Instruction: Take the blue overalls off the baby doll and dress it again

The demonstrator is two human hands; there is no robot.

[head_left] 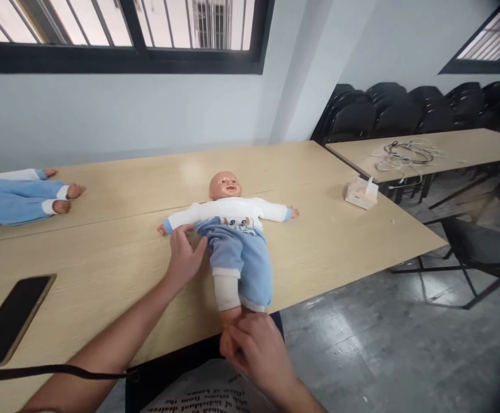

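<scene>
A baby doll (226, 186) lies on its back on the wooden table, arms spread, in a white top with blue cuffs. Its light blue trousers (256, 264) are bunched at the waist, and one leg is pushed up above a white cuff. My left hand (184, 255) is beside the waist, thumb and fingers apart, the tips at the edge of the bunched cloth. Around the doll's foot (228, 343), near the table's front edge, my right hand (260, 347) is closed. The other foot is hidden behind my right hand.
A second doll in blue trousers (12, 198) lies at the left. Nearer me is a black phone (12, 321), with a dark strap (60, 370) below. A tissue box (360, 194) stands at the right. Cables (409, 155) lie on another table; a chair (482, 246) stands below.
</scene>
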